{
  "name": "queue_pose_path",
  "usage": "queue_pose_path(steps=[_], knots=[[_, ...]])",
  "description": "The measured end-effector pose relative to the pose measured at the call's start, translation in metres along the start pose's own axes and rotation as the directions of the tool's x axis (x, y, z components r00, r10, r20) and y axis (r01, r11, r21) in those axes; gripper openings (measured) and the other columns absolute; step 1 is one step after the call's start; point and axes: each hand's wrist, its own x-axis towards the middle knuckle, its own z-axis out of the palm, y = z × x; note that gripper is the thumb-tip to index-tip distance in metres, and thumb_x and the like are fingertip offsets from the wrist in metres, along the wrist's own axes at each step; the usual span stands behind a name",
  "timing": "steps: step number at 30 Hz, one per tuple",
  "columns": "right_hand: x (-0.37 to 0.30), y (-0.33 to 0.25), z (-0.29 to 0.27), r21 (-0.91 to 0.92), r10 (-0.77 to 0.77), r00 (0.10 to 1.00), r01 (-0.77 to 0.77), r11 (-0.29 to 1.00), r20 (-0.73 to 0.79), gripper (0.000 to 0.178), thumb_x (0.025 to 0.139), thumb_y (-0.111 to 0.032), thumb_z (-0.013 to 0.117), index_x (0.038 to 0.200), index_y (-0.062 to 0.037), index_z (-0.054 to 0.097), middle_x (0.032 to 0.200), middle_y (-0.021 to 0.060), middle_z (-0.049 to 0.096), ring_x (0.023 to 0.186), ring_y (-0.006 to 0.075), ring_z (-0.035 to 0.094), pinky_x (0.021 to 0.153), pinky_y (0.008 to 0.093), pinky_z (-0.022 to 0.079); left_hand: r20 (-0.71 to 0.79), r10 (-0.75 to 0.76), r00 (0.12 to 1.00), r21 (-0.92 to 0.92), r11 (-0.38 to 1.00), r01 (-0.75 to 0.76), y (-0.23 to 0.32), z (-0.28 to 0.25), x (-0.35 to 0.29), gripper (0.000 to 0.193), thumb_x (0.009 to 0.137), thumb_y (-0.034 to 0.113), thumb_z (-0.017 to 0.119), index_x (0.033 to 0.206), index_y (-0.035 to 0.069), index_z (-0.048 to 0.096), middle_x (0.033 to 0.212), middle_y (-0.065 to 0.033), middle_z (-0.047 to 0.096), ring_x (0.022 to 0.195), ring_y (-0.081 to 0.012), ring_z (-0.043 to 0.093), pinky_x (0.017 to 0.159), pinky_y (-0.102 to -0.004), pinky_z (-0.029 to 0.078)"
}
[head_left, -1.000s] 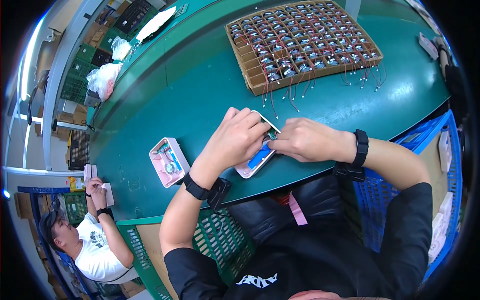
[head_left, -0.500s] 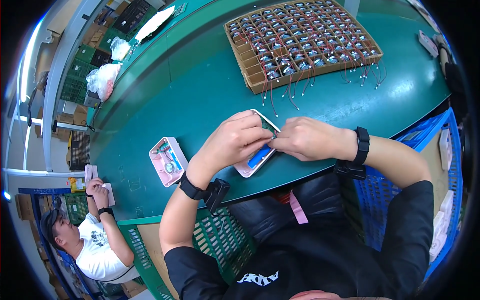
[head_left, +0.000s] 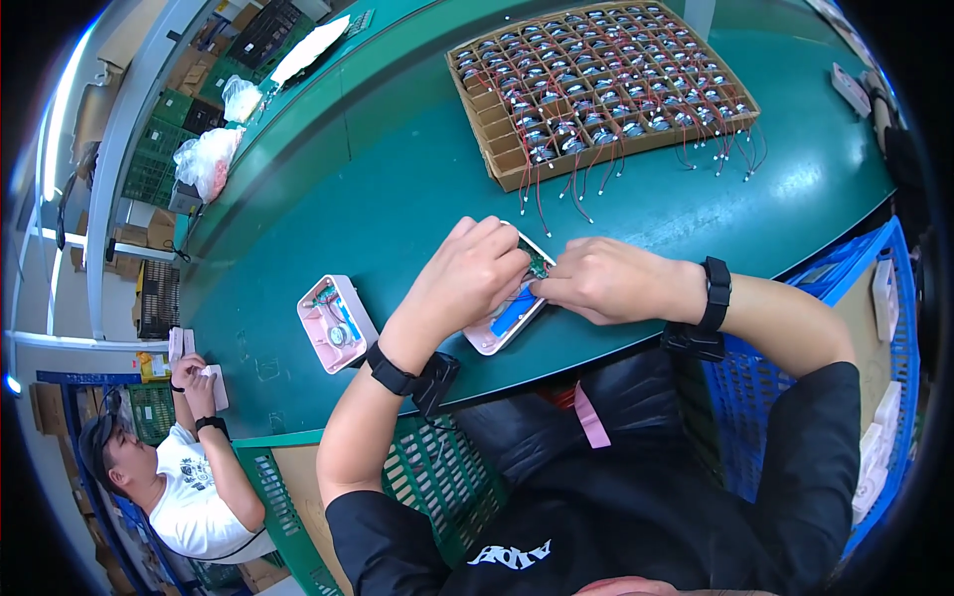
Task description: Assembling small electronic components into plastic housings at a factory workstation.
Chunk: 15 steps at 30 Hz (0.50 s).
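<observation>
Both my hands are over an open pale pink plastic housing (head_left: 484,344) on the green table. Inside it show a blue battery (head_left: 515,310) and part of a green circuit board (head_left: 538,266). My left hand (head_left: 475,266) covers the housing's left side, its fingers curled together above the board. At the right edge my right hand (head_left: 599,280) pinches with thumb and forefinger. Whatever is between the fingertips of either hand is too small or hidden. To the left lies a second open pink housing (head_left: 310,336) with a round speaker (head_left: 339,335), a blue battery and wires inside.
A divided cardboard tray (head_left: 505,159) of round speakers with red and black wires lies at the back. A blue crate (head_left: 740,397) stands at the right, a green crate (head_left: 437,467) below the table edge. At the left a co-worker (head_left: 189,487) handles a pale part.
My left fingers have drawn slightly left and up, apart from my right fingertips, so more of the circuit board shows. My right hand has barely moved.
</observation>
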Motion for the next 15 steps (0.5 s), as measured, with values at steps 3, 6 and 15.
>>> queue_pose_path(steps=[3,6,15], knots=[[-0.0003,0.0008,0.0010,-0.002,-0.006,1.000,0.006,1.000,-0.003,0.007,0.090,-0.010,0.065,0.092,-0.0034,0.062,0.081,0.0167,0.071,0.084,0.0387,0.073,0.082,0.0484,0.056,0.002,0.004,1.000,-0.001,1.000,-0.004,-0.0010,0.0018,-0.0010,0.011,0.088,0.015,0.077,0.090,0.009,0.068,0.092,-0.0057,0.056,0.094,-0.0254,0.058,0.081,-0.0390,0.044],[-0.0005,0.0011,0.0025,0.000,-0.007,1.000,0.007,1.000,-0.022,0.007,0.090,-0.010,0.065,0.092,-0.0034,0.062,0.082,0.0168,0.071,0.084,0.0387,0.072,0.082,0.0483,0.056,-0.006,-0.002,1.000,-0.009,1.000,0.002,-0.0005,0.0037,-0.0013,0.010,0.088,0.014,0.076,0.091,0.009,0.068,0.092,-0.0056,0.056,0.095,-0.0254,0.058,0.081,-0.0388,0.044],[-0.0012,-0.0001,0.0011,-0.006,-0.009,1.000,0.010,1.000,0.020,0.017,0.097,-0.011,0.069,0.111,-0.0021,0.071,0.080,0.0138,0.069,0.079,0.0364,0.070,0.077,0.0472,0.055,0.018,0.004,1.000,0.027,1.000,-0.004,0.0053,0.0032,0.0004,0.010,0.086,0.012,0.074,0.091,0.009,0.066,0.093,-0.0051,0.057,0.096,-0.0246,0.059,0.082,-0.0391,0.045]])
